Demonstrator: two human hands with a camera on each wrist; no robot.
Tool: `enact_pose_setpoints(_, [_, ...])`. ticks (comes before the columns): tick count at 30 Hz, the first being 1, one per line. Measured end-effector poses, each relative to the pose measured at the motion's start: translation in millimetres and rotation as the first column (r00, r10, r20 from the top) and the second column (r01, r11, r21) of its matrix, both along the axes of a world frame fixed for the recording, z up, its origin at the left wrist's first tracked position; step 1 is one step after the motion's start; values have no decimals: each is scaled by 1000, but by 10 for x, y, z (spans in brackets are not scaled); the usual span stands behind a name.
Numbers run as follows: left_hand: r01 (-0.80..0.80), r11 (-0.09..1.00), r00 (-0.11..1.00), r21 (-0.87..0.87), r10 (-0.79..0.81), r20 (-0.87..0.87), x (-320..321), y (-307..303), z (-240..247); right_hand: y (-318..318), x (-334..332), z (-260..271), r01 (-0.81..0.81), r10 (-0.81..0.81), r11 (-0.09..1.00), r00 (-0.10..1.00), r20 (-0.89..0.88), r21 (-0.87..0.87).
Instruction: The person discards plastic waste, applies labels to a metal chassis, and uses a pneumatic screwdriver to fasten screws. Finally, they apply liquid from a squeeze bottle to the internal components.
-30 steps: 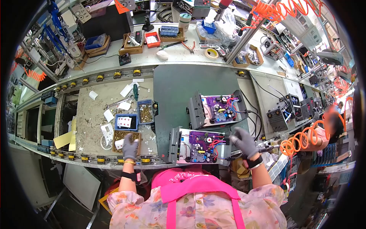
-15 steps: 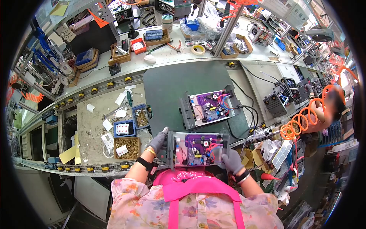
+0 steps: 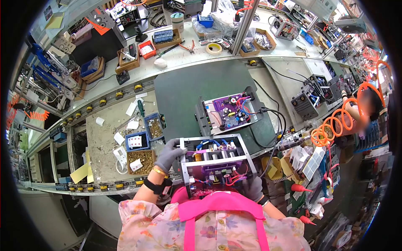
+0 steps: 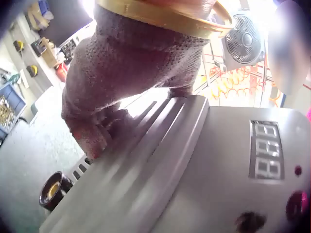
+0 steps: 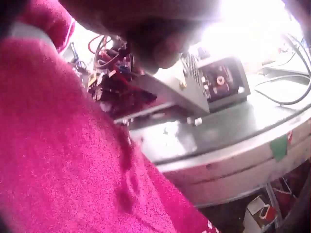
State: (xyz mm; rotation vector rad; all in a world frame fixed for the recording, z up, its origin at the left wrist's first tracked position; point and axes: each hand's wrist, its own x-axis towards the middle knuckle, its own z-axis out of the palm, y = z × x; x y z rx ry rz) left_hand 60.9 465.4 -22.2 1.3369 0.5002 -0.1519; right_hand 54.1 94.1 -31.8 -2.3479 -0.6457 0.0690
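A metal-framed electronic device (image 3: 217,161), with a purple circuit board and wires inside, is held tilted at the near edge of the bench. My gloved left hand (image 3: 167,157) grips its left end. In the left wrist view, the fingers of that hand (image 4: 131,73) curl over the ribbed edge of a grey front panel with a digit display (image 4: 266,150). My gloved right hand (image 3: 253,190) holds the device's lower right corner, its fingers partly hidden. Behind it, a second open device (image 3: 232,113) with a purple board stands on the green mat (image 3: 184,96).
To the left are a cardboard tray of screws (image 3: 142,161), blue bins (image 3: 153,126), a screwdriver (image 3: 140,108) and scattered white pieces. Black cables (image 3: 278,121) run along the right. Another person (image 3: 362,111) sits at the far right, beyond a coiled orange hose (image 3: 326,134).
My left hand has moved from the screw tray to the device's left end, and my right hand to its right end. The near device has been tilted, showing its frame and inner parts.
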Motion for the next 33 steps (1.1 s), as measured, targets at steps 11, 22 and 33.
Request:
enact_pose_setpoints(11, [-175, 691, 974, 702, 16, 228, -400, -84, -317, 124, 227, -787, -198, 226, 945, 971, 82, -260])
enact_pose_setpoints(22, [-233, 610, 969, 758, 83, 231, -296, -239, -260, 320, 2323, 864, -130, 130, 991, 992, 1, -41])
enact_pose_setpoints(33, [-267, 653, 963, 708, 164, 213, -233, -196, -260, 467, 3340, 340, -6, 189, 965, 711, -677, 263])
